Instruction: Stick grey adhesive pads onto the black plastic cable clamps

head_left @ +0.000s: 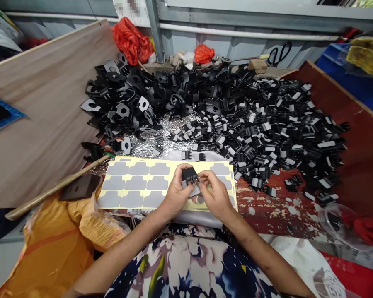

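A black plastic clip piece with a toothed edge is held up in front of me, above a sheet of grey stickers on yellow backing. My left hand is closed on it from the left, thumb below and fingers on top. A grey flat part shows under its teeth, between the hands. My right hand pinches at the right end of the toothed edge; whatever is between those fingertips is too small to make out. Two small black clips lie just beyond the sheet.
Behind the sheet lies a heap of shiny metal pins. Larger black parts pile up at back left, smaller black clips at right. A wooden stick slants at left. Boards wall the sides. Black-handled scissors rest at the back.
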A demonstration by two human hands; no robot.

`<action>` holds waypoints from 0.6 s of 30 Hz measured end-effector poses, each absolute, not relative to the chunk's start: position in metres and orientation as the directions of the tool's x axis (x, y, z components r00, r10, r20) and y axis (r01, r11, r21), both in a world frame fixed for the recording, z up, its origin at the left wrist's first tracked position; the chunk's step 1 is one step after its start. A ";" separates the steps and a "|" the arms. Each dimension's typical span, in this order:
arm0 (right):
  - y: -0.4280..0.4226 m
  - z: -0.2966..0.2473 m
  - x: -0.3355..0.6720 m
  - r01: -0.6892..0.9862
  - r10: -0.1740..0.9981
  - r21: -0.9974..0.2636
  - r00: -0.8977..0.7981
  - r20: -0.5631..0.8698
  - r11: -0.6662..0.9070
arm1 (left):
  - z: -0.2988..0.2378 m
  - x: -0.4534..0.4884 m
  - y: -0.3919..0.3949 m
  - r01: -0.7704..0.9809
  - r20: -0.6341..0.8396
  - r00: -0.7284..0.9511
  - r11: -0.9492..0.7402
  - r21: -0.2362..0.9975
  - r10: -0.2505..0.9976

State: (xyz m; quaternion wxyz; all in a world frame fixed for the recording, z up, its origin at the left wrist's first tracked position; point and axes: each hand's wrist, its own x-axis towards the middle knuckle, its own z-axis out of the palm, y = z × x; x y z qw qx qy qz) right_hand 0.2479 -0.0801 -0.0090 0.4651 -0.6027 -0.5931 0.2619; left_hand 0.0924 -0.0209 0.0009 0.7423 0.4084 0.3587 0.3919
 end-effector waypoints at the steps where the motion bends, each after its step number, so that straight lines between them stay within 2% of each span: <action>1: -0.080 -0.009 0.245 0.475 0.942 -0.866 0.193 0.275 0.155 | 0.004 0.092 -0.021 -0.320 -0.245 0.463 0.419 0.850 0.852; 4: -0.078 -0.012 0.242 0.533 0.878 -0.818 0.260 0.403 0.218 | 0.012 0.086 -0.019 -0.387 -0.352 0.558 0.611 0.691 0.752; 7: -0.073 -0.016 0.245 0.472 0.895 -0.854 0.249 0.369 0.220 | 0.016 0.079 -0.019 -0.402 -0.406 0.595 0.694 0.597 0.694; 10: -0.069 -0.015 0.250 0.449 0.922 -0.869 0.206 0.327 0.208 | 0.017 0.076 -0.020 -0.391 -0.420 0.587 0.697 0.601 0.692; 14: -0.076 0.004 0.246 0.690 0.906 -0.660 0.012 0.423 0.299 | 0.015 0.073 -0.023 -0.396 -0.398 0.568 0.663 0.636 0.721; 16: -0.084 0.014 0.242 0.731 0.884 -0.578 -0.074 0.461 0.363 | 0.014 0.070 -0.025 -0.390 -0.383 0.565 0.646 0.657 0.731; 18: -0.090 0.019 0.241 0.710 0.863 -0.574 -0.094 0.497 0.408 | 0.013 0.065 -0.026 -0.365 -0.371 0.575 0.635 0.681 0.729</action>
